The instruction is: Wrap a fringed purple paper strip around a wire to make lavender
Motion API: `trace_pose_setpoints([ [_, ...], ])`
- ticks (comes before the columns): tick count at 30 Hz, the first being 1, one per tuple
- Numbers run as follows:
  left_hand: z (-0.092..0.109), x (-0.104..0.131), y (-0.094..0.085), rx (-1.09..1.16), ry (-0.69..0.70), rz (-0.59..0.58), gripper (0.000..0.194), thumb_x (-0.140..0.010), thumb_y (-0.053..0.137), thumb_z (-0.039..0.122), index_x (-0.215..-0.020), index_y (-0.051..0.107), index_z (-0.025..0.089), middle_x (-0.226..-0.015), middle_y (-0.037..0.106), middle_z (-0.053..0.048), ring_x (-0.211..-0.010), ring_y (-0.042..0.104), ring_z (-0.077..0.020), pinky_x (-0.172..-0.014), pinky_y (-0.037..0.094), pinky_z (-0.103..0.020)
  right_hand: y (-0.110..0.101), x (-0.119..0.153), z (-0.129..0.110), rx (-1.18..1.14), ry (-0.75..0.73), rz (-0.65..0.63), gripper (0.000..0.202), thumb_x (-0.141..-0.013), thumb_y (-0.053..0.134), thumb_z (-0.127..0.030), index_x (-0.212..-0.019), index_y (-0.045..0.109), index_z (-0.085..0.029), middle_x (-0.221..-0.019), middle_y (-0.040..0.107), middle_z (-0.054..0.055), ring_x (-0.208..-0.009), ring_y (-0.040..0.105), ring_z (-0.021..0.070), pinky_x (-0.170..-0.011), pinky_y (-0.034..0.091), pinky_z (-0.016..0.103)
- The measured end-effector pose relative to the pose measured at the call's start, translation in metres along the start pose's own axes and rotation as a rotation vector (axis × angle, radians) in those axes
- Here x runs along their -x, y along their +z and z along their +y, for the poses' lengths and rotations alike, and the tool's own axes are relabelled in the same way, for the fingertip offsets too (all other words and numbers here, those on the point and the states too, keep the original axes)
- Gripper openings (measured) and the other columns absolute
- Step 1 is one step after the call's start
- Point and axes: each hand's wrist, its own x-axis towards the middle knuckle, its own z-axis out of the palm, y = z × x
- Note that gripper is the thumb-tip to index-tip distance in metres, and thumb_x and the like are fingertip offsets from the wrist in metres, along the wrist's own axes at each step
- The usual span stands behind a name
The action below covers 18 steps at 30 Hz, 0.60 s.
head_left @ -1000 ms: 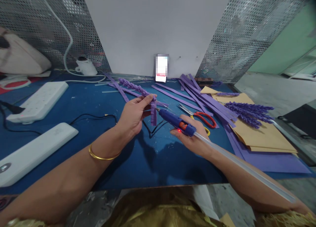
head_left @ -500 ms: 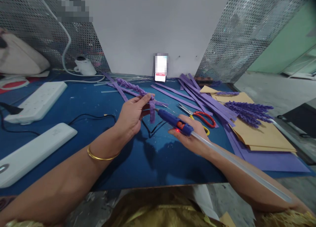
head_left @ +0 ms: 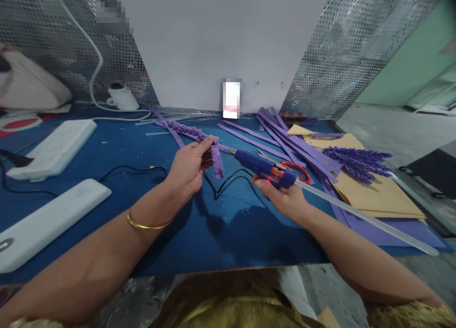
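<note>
Between the thumb and fingers of my left hand [head_left: 190, 168] is a purple paper flower stem [head_left: 187, 130], its fringed paper wound along it toward the upper left. A loose end of the fringed strip [head_left: 217, 162] hangs down beside my fingertips. My right hand [head_left: 285, 197] grips a blue glue gun [head_left: 261, 166], a red light glowing near its trigger. The gun's metal nozzle points left, close to the wound stem. A long clear glue stick [head_left: 366, 218] juts from its rear over my forearm. Scissors with a red handle [head_left: 297, 170] lie partly hidden behind the gun.
Purple paper strips [head_left: 302, 149] and finished purple flower sprigs [head_left: 359, 161] lie on tan paper [head_left: 384, 199] at the right. A lit phone [head_left: 231, 99] leans against the back panel. A power strip [head_left: 53, 147] and a long white device [head_left: 53, 223] sit left. A black cord [head_left: 215, 194] crosses the table.
My right hand has moved the glue gun slightly right, and its nozzle now sits higher, near the stem. The hanging strip end has shifted a little left. My left hand keeps its hold.
</note>
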Motion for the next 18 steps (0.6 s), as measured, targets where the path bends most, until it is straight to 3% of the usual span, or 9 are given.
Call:
trace_pose_setpoints([
  [9, 0.002, 0.003, 0.001, -0.027, 0.024, -0.026, 0.031, -0.062, 0.089, 0.037, -0.081, 0.076, 0.016, -0.069, 0.068, -0.001, -0.062, 0.059, -0.0118, -0.057, 0.047, -0.023, 0.002, -0.005, -0.007, 0.005, -0.032, -0.130, 0.031, -0.086, 0.069, -0.050, -0.086, 0.062, -0.020, -0.076, 0.062, 0.003, -0.066, 0.055, 0.0161, -0.059, 0.045, 0.030],
  [12, 0.003, 0.001, 0.001, -0.016, 0.032, 0.006, 0.029, -0.062, 0.089, 0.037, -0.079, 0.076, 0.017, -0.069, 0.068, -0.001, -0.062, 0.058, -0.0114, -0.055, 0.045, -0.022, -0.003, -0.003, -0.009, -0.152, -0.043, -0.124, 0.036, -0.087, 0.065, -0.056, -0.088, 0.063, -0.020, -0.077, 0.064, 0.004, -0.058, 0.053, 0.0141, -0.053, 0.044, 0.030],
  [14, 0.003, -0.001, 0.000, 0.001, 0.022, 0.026, 0.026, -0.062, 0.089, 0.034, -0.078, 0.076, 0.018, -0.070, 0.068, -0.001, -0.063, 0.058, -0.0111, -0.055, 0.044, -0.022, -0.007, -0.005, -0.010, -0.310, -0.084, -0.031, 0.042, -0.088, 0.060, -0.062, -0.092, 0.063, -0.021, -0.083, 0.066, 0.005, -0.053, 0.052, 0.0129, -0.050, 0.044, 0.030],
  [16, 0.003, -0.002, 0.000, 0.014, 0.007, 0.033, 0.022, -0.064, 0.088, 0.031, -0.076, 0.076, 0.018, -0.071, 0.069, -0.001, -0.063, 0.057, -0.0109, -0.055, 0.044, -0.022, -0.012, -0.012, -0.009, -0.407, -0.101, 0.158, 0.046, -0.088, 0.055, -0.067, -0.095, 0.062, -0.022, -0.091, 0.066, 0.006, -0.052, 0.053, 0.0123, -0.049, 0.043, 0.030],
  [18, 0.003, -0.001, 0.001, 0.023, -0.005, 0.032, 0.017, -0.066, 0.086, 0.029, -0.075, 0.076, 0.017, -0.072, 0.069, -0.002, -0.065, 0.057, -0.0108, -0.057, 0.044, -0.022, -0.016, -0.023, -0.004, -0.449, -0.008, 0.349, 0.047, -0.088, 0.053, -0.068, -0.094, 0.060, -0.022, -0.092, 0.065, 0.006, -0.053, 0.053, 0.0113, -0.047, 0.041, 0.028],
])
